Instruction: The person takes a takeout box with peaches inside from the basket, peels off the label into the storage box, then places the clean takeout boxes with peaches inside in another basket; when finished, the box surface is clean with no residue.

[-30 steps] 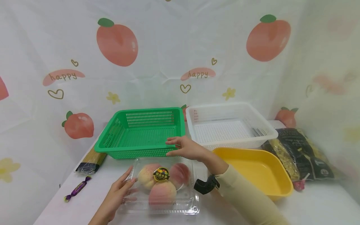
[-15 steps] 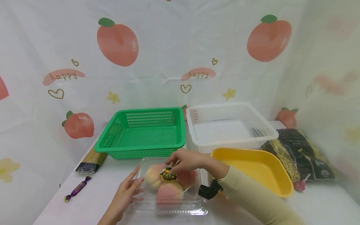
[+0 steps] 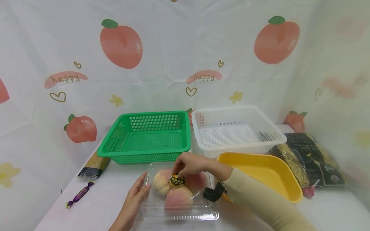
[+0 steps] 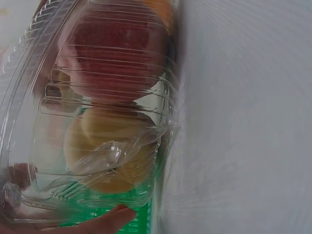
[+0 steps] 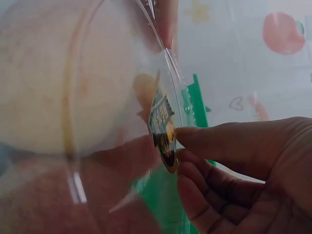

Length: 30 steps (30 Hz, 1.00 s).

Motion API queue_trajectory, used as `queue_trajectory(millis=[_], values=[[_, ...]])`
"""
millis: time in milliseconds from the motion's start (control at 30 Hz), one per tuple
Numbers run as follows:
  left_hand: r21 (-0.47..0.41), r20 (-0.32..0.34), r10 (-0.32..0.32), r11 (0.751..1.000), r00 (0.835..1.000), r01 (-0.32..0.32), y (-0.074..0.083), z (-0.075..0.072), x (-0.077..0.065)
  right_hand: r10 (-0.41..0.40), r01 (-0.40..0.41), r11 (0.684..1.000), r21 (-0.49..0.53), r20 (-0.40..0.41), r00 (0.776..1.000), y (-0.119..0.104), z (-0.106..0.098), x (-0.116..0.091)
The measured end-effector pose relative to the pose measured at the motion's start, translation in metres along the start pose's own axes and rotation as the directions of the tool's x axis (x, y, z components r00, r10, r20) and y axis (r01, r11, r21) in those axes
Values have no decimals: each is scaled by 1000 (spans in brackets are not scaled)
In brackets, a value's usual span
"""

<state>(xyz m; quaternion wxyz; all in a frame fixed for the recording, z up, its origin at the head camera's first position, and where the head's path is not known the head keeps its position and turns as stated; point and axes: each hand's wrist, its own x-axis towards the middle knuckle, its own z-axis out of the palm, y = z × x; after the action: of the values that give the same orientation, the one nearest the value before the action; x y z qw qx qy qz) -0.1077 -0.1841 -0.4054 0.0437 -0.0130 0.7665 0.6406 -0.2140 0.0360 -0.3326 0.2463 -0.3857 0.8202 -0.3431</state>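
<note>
A clear plastic clamshell box (image 3: 150, 200) with three peaches (image 3: 178, 196) inside sits at the front of the table. On its lid is a round black and gold sticker (image 3: 177, 180). My right hand (image 3: 190, 165) is over the lid, and its thumb and curled forefinger pinch at the sticker's edge, seen close in the right wrist view beside the sticker (image 5: 165, 129). My left hand (image 3: 136, 197) rests along the box's left side with fingers fairly straight. In the left wrist view its fingertip (image 4: 119, 217) shows by the box's ribbed wall, with peaches behind the plastic.
Behind the box stand a green basket (image 3: 144, 157) and a white basket (image 3: 240, 146). A yellow tub (image 3: 266, 173) is at the right, beside a black pasta bag (image 3: 321, 166) and a pink lollipop (image 3: 308, 191). Left lie a spaghetti pack (image 3: 93, 166) and a purple-wrapped candy (image 3: 80, 194).
The box and my left hand have shifted right. My right hand has come down from above the box's far edge to the sticker, its fingers curling in.
</note>
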Motion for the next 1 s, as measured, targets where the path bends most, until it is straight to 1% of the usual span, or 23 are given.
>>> queue_trajectory(millis=[133,300,500,600,733,1000], values=[[-58,22,-20,998,1000,22,-2,0,2,-16,16,1000,-22,7,1000,2,-1,3],[-100,36,-32,994,999,36,-3,-1,3,-28,28,999,-46,6,1000,3,-2,5],[-111,41,-35,993,999,39,-3,-2,3,-24,23,998,-51,-20,1000,5,-2,6],[-115,38,-43,992,998,47,-3,-1,4,-23,23,999,-31,-10,1000,6,-3,7],[-125,43,-42,991,998,47,-3,-1,5,-39,38,999,-37,-5,999,8,-3,8],[-131,45,-37,991,998,42,-4,-1,4,-17,17,999,-40,-11,1000,6,-1,11]])
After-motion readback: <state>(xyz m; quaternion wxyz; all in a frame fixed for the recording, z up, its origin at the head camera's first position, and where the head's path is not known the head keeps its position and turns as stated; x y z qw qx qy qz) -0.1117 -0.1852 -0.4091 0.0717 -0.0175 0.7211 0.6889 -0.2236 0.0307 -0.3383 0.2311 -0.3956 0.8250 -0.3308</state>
